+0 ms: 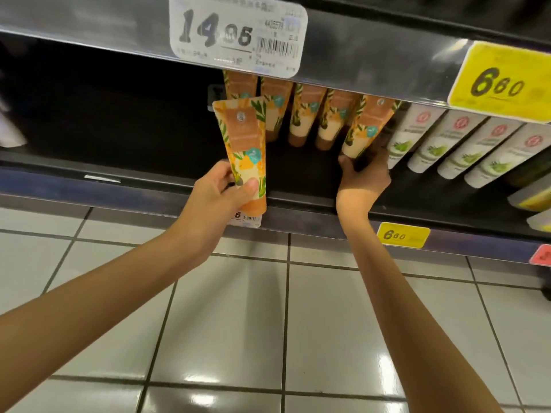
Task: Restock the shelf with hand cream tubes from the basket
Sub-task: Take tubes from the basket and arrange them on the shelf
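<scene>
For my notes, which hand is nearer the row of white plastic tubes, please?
Right: the right hand is just left of the white plastic tubes; the left hand lies farther left.

Floor (328,323) under you: pale glossy square tiles, dark grout, ceiling-light glare patches near the bottom edge. Ahead of you is dark metal shelving. The upper shelf edge (372,61) carries a white price label (238,34) with a big 14 and a barcode, and a yellow tag (501,81) reading 6.60 at its right end. The lower shelf (298,174) has a black deck and an unlit back. Its front rail (119,195) has a small yellow 6.60 tag (402,235) and a red tag (542,254) at the right edge.
</scene>
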Demonstrator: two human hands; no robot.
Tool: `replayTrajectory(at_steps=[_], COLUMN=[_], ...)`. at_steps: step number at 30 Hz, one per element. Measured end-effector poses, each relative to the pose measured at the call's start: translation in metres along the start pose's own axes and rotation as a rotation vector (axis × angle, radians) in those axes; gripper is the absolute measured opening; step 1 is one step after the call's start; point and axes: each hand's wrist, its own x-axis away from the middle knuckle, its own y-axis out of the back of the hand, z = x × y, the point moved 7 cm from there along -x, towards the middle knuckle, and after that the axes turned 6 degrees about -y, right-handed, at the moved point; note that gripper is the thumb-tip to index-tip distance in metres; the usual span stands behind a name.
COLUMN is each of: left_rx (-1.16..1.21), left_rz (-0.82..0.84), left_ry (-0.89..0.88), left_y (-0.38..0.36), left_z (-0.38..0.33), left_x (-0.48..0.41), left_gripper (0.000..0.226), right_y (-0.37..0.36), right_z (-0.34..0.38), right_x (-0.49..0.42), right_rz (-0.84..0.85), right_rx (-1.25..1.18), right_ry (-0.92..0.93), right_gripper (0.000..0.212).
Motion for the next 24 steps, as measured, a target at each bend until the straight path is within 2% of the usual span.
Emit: replayTrajectory(at_steps=[4,8,13,15,18,20,22,24], left_rx=[-0.076,-0.064,0.005,0.020,0.030,0.007,-0.024,-0.035], left_rz=[-0.050,-0.112,-0.103,-0.104,-0.115,-0.135,-0.138,-0.130], left_ry=[0.009,0.035,0.054,0.069,0.091,0.082,0.043,-0.001], left_y=[0.005,0.011,0.012,0.012,0.013,0.014,0.016,0.019], left_z=[0.001,0.001,0.002,0.004,0.004,0.002,-0.005,-0.012], left_x=[0.002,0.000,-0.003,-0.004,-0.004,-0.006,-0.011,-0.015], left_gripper=[0.024,0.024,0.018,0.017,0.017,0.020,0.026,0.033], right_y=[-0.004,-0.008,-0.009,-0.006,0.008,0.004,-0.017,-0.035], right_z=[0.000,0.003,0.005,0.007,0.015,0.029,0.045,0.058], right_x=[-0.010,-0.015,-0.019,-0.012,0.032,0.076,0.114,0.132], right_rz=[-0.037,-0.031,0.011,0.070,0.107,0.255,0.509,0.601], right_rx=[0.109,0.108,0.102,0.040,-0.176,-0.192,-0.151,-0.098], right_ry=[-0.033,-0.026,-0.024,-0.041,-0.023,0.090,0.213,0.296], right_gripper=[0.034,0.038,0.043,0.047,0.041,0.041,0.047,0.050])
